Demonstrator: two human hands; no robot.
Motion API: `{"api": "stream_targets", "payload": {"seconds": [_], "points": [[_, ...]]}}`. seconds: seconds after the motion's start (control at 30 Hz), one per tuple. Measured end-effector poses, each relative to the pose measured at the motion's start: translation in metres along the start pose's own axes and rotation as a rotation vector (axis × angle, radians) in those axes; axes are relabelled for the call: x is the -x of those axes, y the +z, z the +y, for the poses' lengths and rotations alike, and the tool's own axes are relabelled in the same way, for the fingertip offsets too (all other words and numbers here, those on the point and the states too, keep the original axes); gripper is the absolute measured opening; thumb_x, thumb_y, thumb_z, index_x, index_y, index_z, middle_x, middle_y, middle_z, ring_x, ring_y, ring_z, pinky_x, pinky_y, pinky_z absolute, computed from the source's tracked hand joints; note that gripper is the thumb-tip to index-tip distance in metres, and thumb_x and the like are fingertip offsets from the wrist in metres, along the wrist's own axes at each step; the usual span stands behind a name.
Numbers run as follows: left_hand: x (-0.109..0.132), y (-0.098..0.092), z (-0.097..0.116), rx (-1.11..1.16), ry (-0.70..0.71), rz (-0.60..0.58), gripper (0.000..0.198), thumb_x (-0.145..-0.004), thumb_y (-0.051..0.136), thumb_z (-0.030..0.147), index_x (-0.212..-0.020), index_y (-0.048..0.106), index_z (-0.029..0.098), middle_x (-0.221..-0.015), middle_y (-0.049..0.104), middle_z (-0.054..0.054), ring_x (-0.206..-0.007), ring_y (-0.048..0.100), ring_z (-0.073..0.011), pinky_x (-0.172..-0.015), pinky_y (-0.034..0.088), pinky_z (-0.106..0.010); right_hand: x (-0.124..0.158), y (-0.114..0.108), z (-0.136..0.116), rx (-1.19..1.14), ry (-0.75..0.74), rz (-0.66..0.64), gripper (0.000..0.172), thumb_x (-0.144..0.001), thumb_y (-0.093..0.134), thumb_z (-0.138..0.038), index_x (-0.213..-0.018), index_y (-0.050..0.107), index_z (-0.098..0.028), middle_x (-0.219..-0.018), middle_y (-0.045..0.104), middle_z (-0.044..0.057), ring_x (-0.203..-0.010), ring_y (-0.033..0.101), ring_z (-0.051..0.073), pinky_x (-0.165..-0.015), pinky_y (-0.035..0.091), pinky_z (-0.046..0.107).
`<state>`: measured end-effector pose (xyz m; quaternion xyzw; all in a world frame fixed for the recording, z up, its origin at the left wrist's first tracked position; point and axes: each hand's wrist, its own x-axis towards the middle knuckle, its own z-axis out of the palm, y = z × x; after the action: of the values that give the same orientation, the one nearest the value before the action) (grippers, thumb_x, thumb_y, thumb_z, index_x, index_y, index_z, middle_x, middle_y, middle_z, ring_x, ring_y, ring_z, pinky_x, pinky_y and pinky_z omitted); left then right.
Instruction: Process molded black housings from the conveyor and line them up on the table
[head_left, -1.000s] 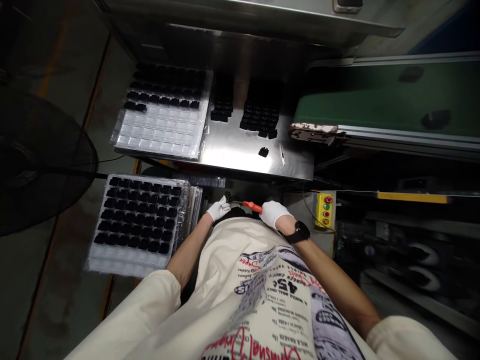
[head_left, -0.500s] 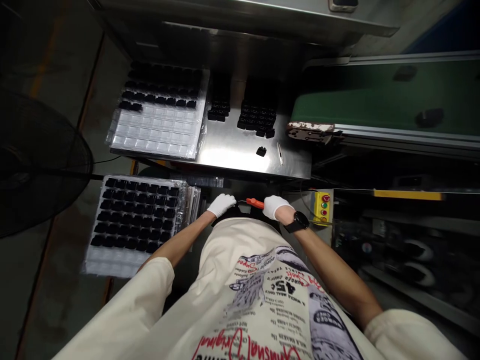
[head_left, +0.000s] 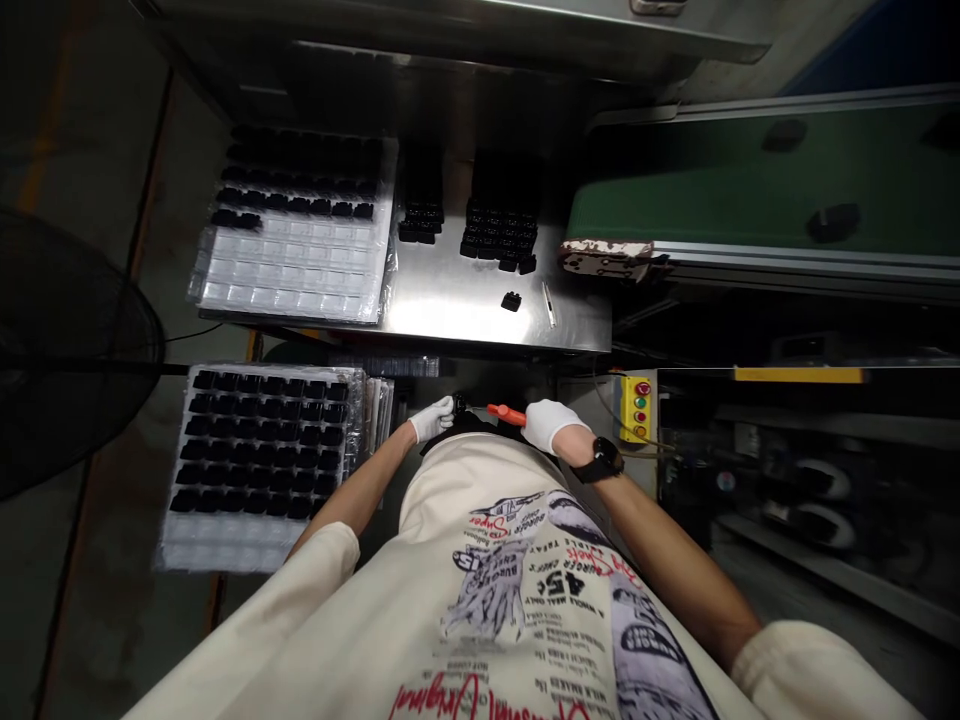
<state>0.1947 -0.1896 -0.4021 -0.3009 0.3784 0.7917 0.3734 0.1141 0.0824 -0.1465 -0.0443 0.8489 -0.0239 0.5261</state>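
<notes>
Both my hands wear white gloves and sit close to my body, below the steel table's front edge. My right hand (head_left: 546,423) is closed round a tool with an orange-red handle (head_left: 507,413) that points left. My left hand (head_left: 433,417) is closed in a pinch on a small black part (head_left: 457,402) at the tool's tip. A black watch (head_left: 604,460) is on my right wrist.
The steel table (head_left: 450,295) carries a clear tray (head_left: 300,255) partly filled with black parts, stacked black parts (head_left: 501,238), one loose part (head_left: 511,301) and a thin metal tool (head_left: 549,303). A fuller tray (head_left: 259,440) lies lower left. A button box (head_left: 636,408), green conveyor (head_left: 750,200) and fan (head_left: 67,350) surround me.
My left hand went from spread fingers to a tight pinch on the small black part. The view drifted slightly; both hands stay at my waist.
</notes>
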Motion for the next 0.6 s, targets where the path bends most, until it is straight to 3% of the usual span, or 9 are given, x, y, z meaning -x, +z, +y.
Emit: {"api": "stream_targets", "payload": {"seconds": [0.37,0.5,0.6], "points": [[0.001,0.009,0.007,0.219,-0.068,-0.051,0.022,-0.109,0.070,0.028,-0.093,0.059,0.017,-0.069,0.039,0.010,-0.052,0.028,-0.0060,-0.047,0.029,-0.019,0.014,-0.015,0.002,-0.012,-0.013,0.060,0.034,-0.106,0.061,-0.020,-0.126,0.082,-0.003,-0.120,0.081,0.028,-0.112,0.080,0.040,-0.097,0.061,0.042],[0.004,0.022,0.012,0.159,-0.015,-0.012,0.026,-0.110,0.068,0.034,-0.091,0.059,0.017,-0.071,0.041,0.008,-0.055,0.031,-0.0080,-0.052,0.034,-0.022,0.017,-0.016,0.001,-0.025,-0.025,0.059,0.032,-0.106,0.063,-0.021,-0.125,0.082,-0.003,-0.118,0.081,0.027,-0.111,0.080,0.043,-0.097,0.062,0.047],[0.004,0.034,0.018,-0.013,0.061,0.040,0.031,-0.109,0.069,0.040,-0.090,0.061,0.016,-0.072,0.048,0.006,-0.056,0.039,-0.0086,-0.055,0.040,-0.023,0.018,-0.014,0.000,-0.043,-0.030,0.062,0.033,-0.106,0.064,-0.022,-0.125,0.083,-0.003,-0.117,0.082,0.027,-0.112,0.081,0.042,-0.098,0.062,0.047]]}}
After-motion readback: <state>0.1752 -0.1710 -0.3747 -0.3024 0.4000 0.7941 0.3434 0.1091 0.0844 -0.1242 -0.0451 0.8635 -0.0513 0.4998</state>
